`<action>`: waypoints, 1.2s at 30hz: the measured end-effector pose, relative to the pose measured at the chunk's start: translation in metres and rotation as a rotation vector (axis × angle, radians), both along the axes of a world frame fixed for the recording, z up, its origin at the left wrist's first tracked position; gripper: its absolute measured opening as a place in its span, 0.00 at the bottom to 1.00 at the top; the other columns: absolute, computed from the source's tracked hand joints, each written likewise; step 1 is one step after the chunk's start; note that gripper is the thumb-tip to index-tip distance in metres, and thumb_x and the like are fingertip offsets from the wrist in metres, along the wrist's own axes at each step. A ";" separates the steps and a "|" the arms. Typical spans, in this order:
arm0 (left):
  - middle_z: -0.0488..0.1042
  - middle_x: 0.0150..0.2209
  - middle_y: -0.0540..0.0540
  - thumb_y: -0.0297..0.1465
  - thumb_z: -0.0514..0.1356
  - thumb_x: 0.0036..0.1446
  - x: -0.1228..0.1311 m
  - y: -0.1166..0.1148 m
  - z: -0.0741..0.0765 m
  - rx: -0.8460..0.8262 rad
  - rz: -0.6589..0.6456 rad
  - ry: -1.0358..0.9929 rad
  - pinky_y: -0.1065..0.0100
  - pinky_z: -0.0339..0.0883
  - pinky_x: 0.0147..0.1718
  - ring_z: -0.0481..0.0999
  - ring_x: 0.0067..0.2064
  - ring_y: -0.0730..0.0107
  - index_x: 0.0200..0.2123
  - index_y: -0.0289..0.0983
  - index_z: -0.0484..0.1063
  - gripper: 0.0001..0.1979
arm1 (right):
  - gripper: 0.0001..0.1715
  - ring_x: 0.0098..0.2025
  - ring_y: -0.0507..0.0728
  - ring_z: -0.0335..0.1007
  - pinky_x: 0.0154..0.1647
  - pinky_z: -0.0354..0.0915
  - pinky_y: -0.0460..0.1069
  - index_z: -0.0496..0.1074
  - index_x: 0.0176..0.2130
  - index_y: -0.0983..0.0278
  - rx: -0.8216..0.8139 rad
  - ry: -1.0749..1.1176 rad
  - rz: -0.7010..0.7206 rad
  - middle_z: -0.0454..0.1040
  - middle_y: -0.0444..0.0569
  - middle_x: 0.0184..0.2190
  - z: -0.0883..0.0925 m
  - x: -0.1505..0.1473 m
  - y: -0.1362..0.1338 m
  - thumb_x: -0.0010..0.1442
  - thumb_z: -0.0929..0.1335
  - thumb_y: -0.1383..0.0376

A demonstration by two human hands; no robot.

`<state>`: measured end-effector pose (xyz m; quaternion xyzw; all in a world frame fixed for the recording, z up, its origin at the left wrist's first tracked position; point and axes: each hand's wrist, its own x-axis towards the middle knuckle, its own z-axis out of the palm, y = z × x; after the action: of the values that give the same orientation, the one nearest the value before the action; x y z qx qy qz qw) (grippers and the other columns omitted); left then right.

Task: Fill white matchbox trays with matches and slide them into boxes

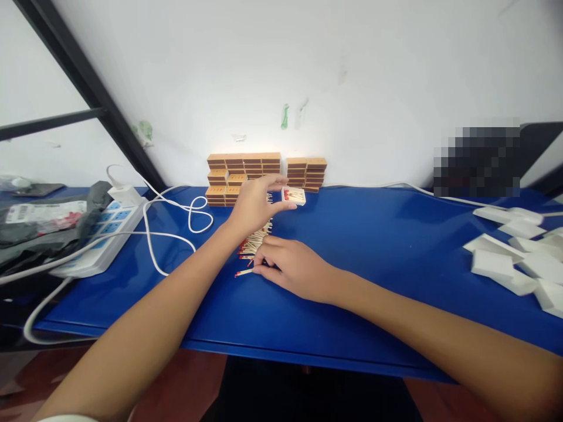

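Note:
At the middle of the desk, my left hand (255, 202) has its thumb and fingers around the left end of a small white matchbox tray (300, 200), which holds several red-tipped matches (292, 193). Nearer to me, my right hand (299, 269) is closed in a pinch on matches (243, 272) whose red heads point left. A pile of loose matches (253, 241) lies between the two hands, partly hidden by both. Behind my left hand, brown matchboxes (244, 158) stand stacked against the wall, with a smaller stack of matchboxes (307, 170) to their right.
White empty-looking trays (492, 264) lie heaped on the right of the blue desk (378, 246). On the left are a power strip (103, 237), looping white cables (147, 234) and a dark plastic bag (48, 220). A dark, partly blurred object (541, 152) stands at the back right.

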<state>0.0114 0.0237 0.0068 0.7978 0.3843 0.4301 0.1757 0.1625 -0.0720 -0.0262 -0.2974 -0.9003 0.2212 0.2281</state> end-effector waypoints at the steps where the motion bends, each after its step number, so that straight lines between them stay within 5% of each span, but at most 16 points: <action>1: 0.83 0.55 0.41 0.30 0.80 0.49 0.000 0.000 0.000 -0.001 0.001 0.002 0.54 0.75 0.61 0.84 0.57 0.55 0.51 0.38 0.78 0.27 | 0.06 0.42 0.56 0.73 0.43 0.65 0.51 0.76 0.41 0.63 0.004 -0.026 0.016 0.76 0.49 0.41 0.001 0.002 -0.001 0.74 0.69 0.67; 5: 0.83 0.55 0.40 0.29 0.80 0.49 -0.002 0.001 -0.001 -0.004 -0.009 0.008 0.54 0.75 0.60 0.84 0.57 0.55 0.51 0.37 0.79 0.26 | 0.09 0.40 0.56 0.72 0.43 0.65 0.51 0.74 0.43 0.63 0.050 -0.052 0.009 0.75 0.50 0.44 0.011 0.020 0.005 0.76 0.66 0.64; 11: 0.85 0.52 0.42 0.28 0.79 0.50 -0.002 0.001 0.000 -0.001 -0.019 0.061 0.55 0.76 0.60 0.84 0.55 0.57 0.49 0.37 0.80 0.23 | 0.06 0.37 0.57 0.67 0.39 0.61 0.51 0.72 0.42 0.62 0.302 0.137 -0.308 0.72 0.50 0.40 0.025 0.070 0.047 0.73 0.67 0.64; 16: 0.85 0.50 0.44 0.32 0.80 0.49 0.002 -0.006 0.003 -0.043 -0.053 0.059 0.56 0.76 0.59 0.85 0.54 0.57 0.47 0.39 0.82 0.22 | 0.06 0.36 0.57 0.66 0.38 0.60 0.51 0.72 0.41 0.62 0.333 0.131 -0.477 0.72 0.50 0.39 0.023 0.087 0.068 0.72 0.67 0.64; 36: 0.85 0.47 0.45 0.35 0.80 0.48 0.006 -0.008 -0.002 -0.179 -0.156 0.042 0.57 0.77 0.54 0.85 0.52 0.57 0.45 0.39 0.82 0.21 | 0.08 0.37 0.57 0.68 0.38 0.60 0.51 0.74 0.42 0.63 0.315 -0.018 -0.415 0.73 0.52 0.41 0.021 0.088 0.065 0.72 0.67 0.62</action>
<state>0.0169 0.0155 0.0045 0.8153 0.3613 0.3625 0.2710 0.2507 -0.0068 -0.0052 -0.4383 -0.8455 0.0240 0.3042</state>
